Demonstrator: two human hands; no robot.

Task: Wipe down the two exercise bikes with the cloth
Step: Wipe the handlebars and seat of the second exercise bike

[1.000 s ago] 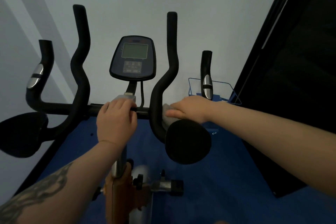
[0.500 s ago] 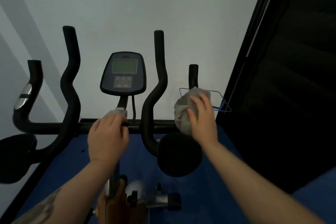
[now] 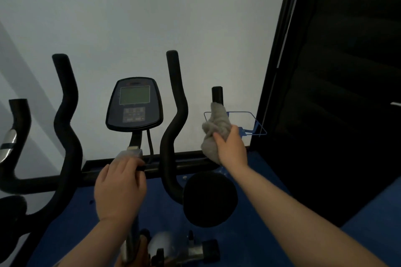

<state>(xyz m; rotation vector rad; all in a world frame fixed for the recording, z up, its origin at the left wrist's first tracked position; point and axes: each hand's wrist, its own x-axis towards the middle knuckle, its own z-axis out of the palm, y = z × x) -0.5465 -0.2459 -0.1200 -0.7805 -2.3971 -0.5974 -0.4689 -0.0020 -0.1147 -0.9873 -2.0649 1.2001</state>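
Note:
An exercise bike with black curved handlebars [image 3: 173, 119] and a dark console [image 3: 134, 104] stands right in front of me. My right hand [image 3: 231, 147] grips a grey cloth [image 3: 213, 130] wrapped around the bike's outer right upright grip [image 3: 217, 94], whose black tip shows above the cloth. My left hand [image 3: 119, 188] is curled over the black crossbar [image 3: 191, 166] at the centre, just below the console stem. The second bike is not in view.
A white wall is close behind the bike. A blue wire rack [image 3: 249, 123] sits behind the right grip. A black door frame [image 3: 275, 71] and dark opening fill the right side. The floor is blue [image 3: 271, 182]. Black elbow pads [image 3: 209, 199] jut toward me.
My right hand with the cloth moved from the crossbar onto the outer right grip and up along it. My left hand stayed on the crossbar. My view tilted upward.

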